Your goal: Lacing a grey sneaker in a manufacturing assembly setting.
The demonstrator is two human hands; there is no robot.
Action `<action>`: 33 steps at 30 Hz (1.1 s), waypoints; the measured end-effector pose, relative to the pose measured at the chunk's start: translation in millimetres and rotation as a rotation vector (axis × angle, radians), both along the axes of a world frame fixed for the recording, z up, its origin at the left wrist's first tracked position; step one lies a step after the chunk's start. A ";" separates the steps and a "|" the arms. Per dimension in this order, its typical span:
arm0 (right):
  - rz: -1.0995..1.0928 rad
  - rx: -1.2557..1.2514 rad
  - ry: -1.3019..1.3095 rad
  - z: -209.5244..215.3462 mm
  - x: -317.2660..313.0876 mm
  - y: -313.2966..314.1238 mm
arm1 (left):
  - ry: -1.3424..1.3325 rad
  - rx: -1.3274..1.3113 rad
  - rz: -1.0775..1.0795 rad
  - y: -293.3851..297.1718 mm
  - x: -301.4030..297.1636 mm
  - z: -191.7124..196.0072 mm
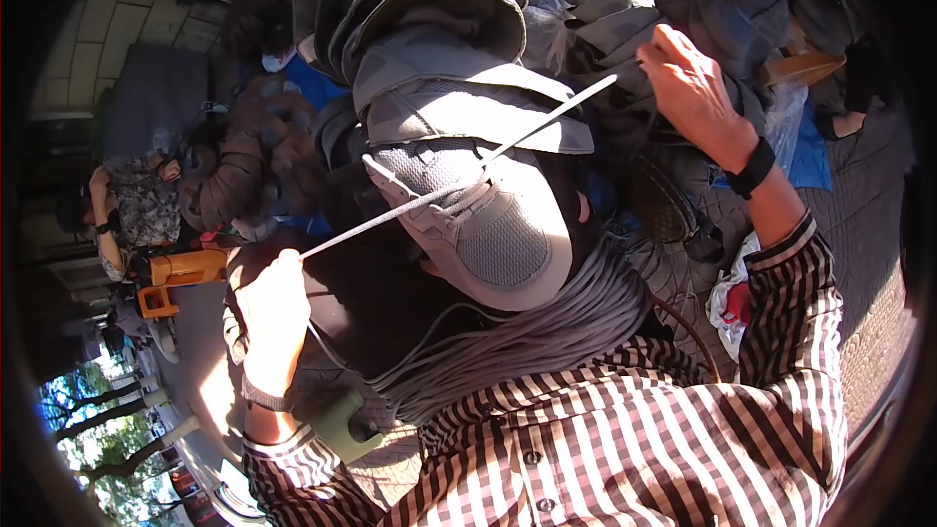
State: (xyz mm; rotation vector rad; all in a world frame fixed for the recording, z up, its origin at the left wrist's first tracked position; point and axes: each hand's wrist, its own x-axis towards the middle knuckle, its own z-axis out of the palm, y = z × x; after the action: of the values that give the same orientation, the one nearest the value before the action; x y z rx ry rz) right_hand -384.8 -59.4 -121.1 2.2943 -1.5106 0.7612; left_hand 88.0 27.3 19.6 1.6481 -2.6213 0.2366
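Note:
A grey shoe upper [508,239] lies in front of me, toe toward me, in bright sun. A pale grey shoelace [376,220] runs through its eyelets near the tongue and stretches out taut to both sides. My left hand [273,307], at the lower left of the upper, is closed on one end of the lace. Raised at the upper right, my right hand [688,88] pinches the other end, which falls in shadow near the fingers. Neither hand touches the upper itself.
Across my lap lies a thick bundle of grey laces [576,317]. Behind the upper are stacked grey uppers [429,0], with more heaped at the far right [737,20]. A person [146,195] sits at the far left, beyond an orange-yellow tool-like object [185,268].

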 end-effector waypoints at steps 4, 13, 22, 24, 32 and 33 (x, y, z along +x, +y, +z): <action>-0.091 0.048 -0.011 -7.6 -39.1 6.9 | -0.214 0.095 0.250 20.0 44.3 0.5; -0.303 0.231 -0.243 -36.4 -132.6 45.9 | -0.302 0.030 0.344 68.9 192.3 -30.5; -0.432 0.216 -0.328 -44.0 -173.6 71.0 | -0.969 -0.147 -0.051 91.8 266.0 -68.0; -0.451 0.199 -0.290 -37.5 -170.0 79.3 | -0.878 -0.100 -0.066 89.4 270.4 -76.4; 0.184 -0.142 -0.337 87.6 4.0 154.3 | -0.124 -0.076 0.158 108.9 274.0 -86.9; 0.425 -0.236 -0.538 88.8 21.6 158.9 | -0.051 -0.084 0.182 103.3 262.9 -85.2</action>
State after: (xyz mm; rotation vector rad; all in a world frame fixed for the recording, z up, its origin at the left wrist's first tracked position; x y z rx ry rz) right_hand -363.2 99.5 -32.3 2.3586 -1.0216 1.6826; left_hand 350.9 130.6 -65.6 1.8764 -2.4592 0.3935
